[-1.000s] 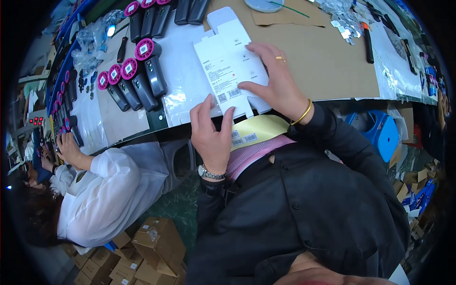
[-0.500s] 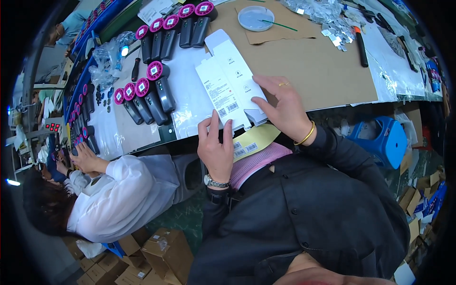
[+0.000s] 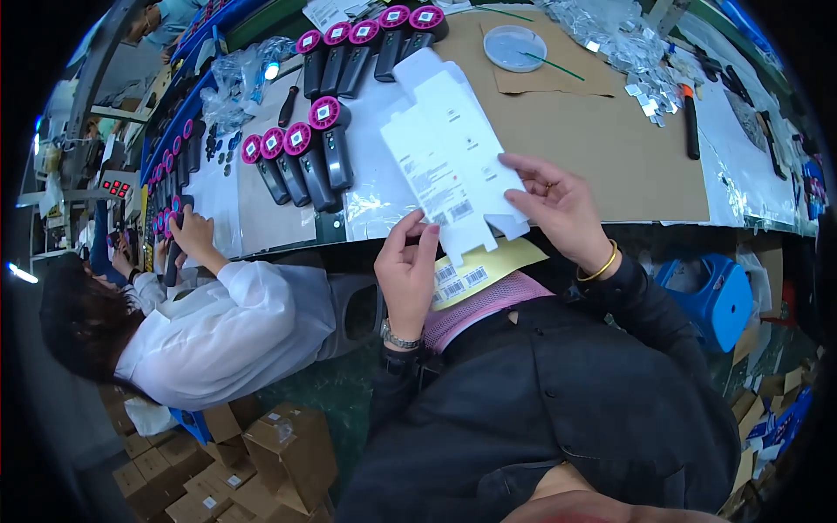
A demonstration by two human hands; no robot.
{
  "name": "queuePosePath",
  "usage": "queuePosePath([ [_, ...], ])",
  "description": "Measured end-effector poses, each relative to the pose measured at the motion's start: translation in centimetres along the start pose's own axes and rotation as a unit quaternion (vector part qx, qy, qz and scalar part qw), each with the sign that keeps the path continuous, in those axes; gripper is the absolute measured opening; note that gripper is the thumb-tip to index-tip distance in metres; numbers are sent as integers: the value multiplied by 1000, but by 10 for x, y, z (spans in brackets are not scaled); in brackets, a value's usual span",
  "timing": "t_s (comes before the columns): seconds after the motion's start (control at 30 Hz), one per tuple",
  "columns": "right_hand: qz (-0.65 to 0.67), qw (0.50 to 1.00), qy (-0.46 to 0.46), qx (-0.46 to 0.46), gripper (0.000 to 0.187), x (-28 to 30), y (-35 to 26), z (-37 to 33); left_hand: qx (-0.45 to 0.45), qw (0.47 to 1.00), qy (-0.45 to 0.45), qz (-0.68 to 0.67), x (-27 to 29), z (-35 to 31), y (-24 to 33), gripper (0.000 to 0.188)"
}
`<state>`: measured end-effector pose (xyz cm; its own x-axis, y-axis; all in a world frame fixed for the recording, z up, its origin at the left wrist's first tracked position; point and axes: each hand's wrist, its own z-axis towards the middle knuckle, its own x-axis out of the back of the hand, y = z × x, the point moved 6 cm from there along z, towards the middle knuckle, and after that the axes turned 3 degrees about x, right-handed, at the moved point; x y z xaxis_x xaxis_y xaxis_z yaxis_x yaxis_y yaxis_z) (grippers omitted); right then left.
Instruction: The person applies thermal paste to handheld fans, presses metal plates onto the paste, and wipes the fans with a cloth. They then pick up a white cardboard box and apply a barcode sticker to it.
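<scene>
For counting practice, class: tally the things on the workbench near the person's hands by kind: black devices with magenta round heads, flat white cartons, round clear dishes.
Black devices with magenta heads, two nearest rows: 9
Flat white carton, held by both hands: 1
Round clear dish: 1
Total: 11

Bright overhead light washes the worktop [image 3: 610, 166]; glare flares on the clear plastic bags [image 3: 610, 26]. Below the edge it's dim. Fisheye bends the edges into black corners; focus stays sharp.

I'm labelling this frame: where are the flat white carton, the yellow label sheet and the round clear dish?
flat white carton [image 3: 449, 157], head view, middle panel.
yellow label sheet [image 3: 488, 266], head view, bare yellow area.
round clear dish [image 3: 514, 48], head view, its centre.
</scene>
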<state>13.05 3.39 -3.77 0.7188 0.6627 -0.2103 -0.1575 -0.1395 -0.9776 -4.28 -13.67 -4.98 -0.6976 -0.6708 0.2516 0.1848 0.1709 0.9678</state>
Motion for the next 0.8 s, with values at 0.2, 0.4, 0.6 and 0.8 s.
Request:
queuePosePath([
  [0.2, -85, 994, -65, 13, 45, -22, -17, -2, 49, 985, -3, -168, 34, -12, 3, 28],
  [0.4, -198, 978, 63, 20, 45, 26, 5, 26, 115, 943, -7, -312, 52, 5, -24, 21],
  [0.6, -210, 976, 49, -24, 43, 20, 24, 39, 175, 927, -44, -328, 13, 16, -34, 20],
  [0.8, -235, 970, 19, -56, 39, 27, 35, 60, 183, 923, -53, -334, 9, 16, -27, 20],
])
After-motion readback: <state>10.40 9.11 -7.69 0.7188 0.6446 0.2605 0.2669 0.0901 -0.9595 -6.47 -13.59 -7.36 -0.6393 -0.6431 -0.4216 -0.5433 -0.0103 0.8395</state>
